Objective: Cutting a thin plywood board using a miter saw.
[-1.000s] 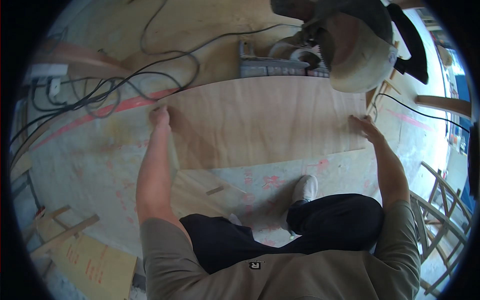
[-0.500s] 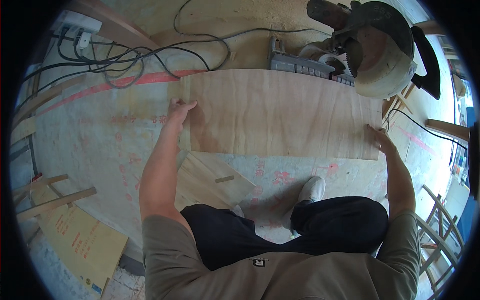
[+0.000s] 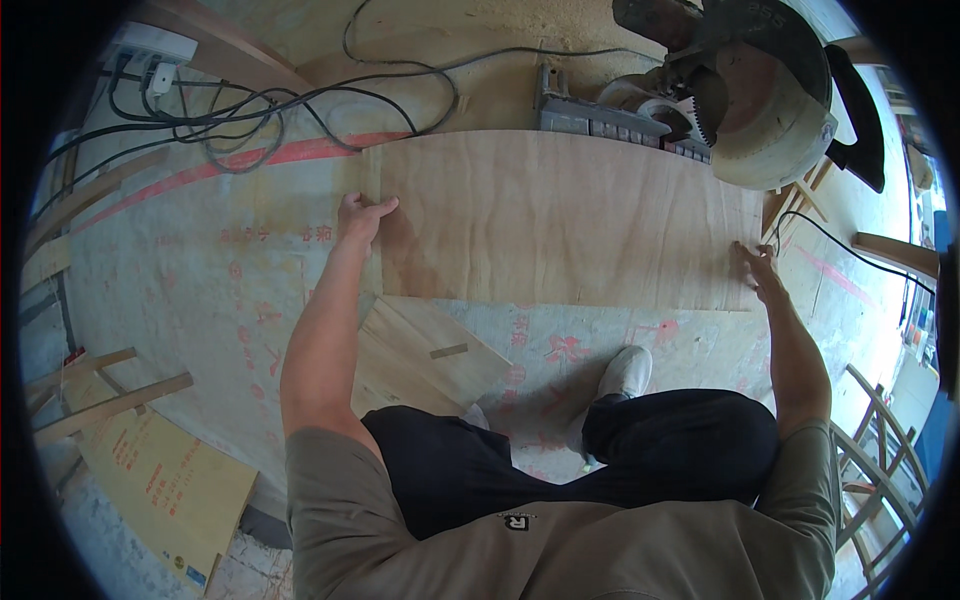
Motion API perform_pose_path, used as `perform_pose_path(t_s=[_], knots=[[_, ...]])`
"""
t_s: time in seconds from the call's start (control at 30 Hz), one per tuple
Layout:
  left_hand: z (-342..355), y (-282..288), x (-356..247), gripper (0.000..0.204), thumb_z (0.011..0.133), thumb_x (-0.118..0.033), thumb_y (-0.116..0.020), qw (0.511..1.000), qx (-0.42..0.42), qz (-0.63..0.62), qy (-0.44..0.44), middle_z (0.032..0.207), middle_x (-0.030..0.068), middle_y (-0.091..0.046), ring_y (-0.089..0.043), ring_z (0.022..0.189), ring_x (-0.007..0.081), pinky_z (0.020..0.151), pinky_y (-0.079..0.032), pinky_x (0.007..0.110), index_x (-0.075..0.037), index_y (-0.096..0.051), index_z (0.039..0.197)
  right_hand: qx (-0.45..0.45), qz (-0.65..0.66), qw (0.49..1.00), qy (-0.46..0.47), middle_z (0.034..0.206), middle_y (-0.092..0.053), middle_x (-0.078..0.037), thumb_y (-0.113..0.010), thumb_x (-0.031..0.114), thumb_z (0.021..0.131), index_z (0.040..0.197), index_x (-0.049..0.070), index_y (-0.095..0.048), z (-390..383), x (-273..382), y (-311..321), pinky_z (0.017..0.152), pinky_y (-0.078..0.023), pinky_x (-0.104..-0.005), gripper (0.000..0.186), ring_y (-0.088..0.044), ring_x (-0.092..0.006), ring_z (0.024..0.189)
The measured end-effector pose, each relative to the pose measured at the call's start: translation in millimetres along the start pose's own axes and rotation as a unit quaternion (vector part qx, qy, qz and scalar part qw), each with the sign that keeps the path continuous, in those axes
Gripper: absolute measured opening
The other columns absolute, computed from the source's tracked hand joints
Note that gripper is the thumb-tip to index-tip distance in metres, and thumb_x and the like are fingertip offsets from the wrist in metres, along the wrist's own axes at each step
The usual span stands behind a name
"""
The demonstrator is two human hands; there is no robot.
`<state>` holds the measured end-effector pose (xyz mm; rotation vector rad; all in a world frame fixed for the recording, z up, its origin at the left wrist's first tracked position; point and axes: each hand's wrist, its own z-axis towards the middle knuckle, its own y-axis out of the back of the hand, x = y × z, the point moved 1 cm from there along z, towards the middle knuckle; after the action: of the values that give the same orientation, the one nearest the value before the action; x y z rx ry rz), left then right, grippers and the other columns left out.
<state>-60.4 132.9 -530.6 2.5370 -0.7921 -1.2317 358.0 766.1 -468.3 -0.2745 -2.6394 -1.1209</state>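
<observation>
A wide rectangular plywood board (image 3: 560, 220) lies across in front of me, between my two arms. My left hand (image 3: 363, 218) grips its left end, thumb on the top face and fingers round the edge. At the right end my right hand (image 3: 758, 268) holds the other short edge, its fingers partly hidden by the board. The far long edge reaches the grey metal fence of a miter saw (image 3: 770, 110), whose toothed blade (image 3: 703, 120) and black handle (image 3: 862, 130) show at the upper right.
Black cables (image 3: 290, 105) run from a white power strip (image 3: 155, 45) at the upper left. A smaller wood panel (image 3: 420, 355) lies under the board's near left corner. Wooden frame pieces (image 3: 115, 400) and a tan sheet (image 3: 160, 480) are at lower left, a slatted wooden rack (image 3: 880, 470) at lower right.
The board looks slightly farther from me, along with the saw and cables, which sit a little higher in the picture. Both hands keep their hold on its ends.
</observation>
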Motion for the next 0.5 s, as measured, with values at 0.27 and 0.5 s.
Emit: perform_pose_path(t_s=[0.27, 0.5], knots=[[-1.0, 3.9, -10.7, 0.073, 0.068, -0.027, -0.089, 1.000, -0.013, 0.011, 0.004, 0.118, 0.0164, -0.059, -0.057, 0.108, 0.0261, 0.092, -0.047, 0.039, 0.004, -0.050, 0.121, 0.004, -0.002, 1.000, -0.005, 0.145, -0.037, -0.019, -0.079, 0.060, 0.071, 0.146, 0.012, -0.021, -3.1, 4.9, -0.5, 0.097, -0.035, -0.0605, 0.106, -0.038, -0.0358, 0.132], [14.7, 9.5, -0.3, 0.070, 0.073, -0.023, -0.086, 0.998, 0.019, -0.063, 0.002, 0.116, 0.0129, -0.058, -0.057, 0.105, 0.0224, 0.087, -0.050, 0.040, 0.001, -0.044, 0.124, 0.062, 0.029, 0.998, 0.009, 0.130, -0.052, -0.020, -0.083, 0.056, 0.070, 0.138, -0.003, -0.029, 17.5, -14.4, 6.9, 0.086, -0.050, -0.0417, 0.105, -0.057, -0.0266, 0.111]])
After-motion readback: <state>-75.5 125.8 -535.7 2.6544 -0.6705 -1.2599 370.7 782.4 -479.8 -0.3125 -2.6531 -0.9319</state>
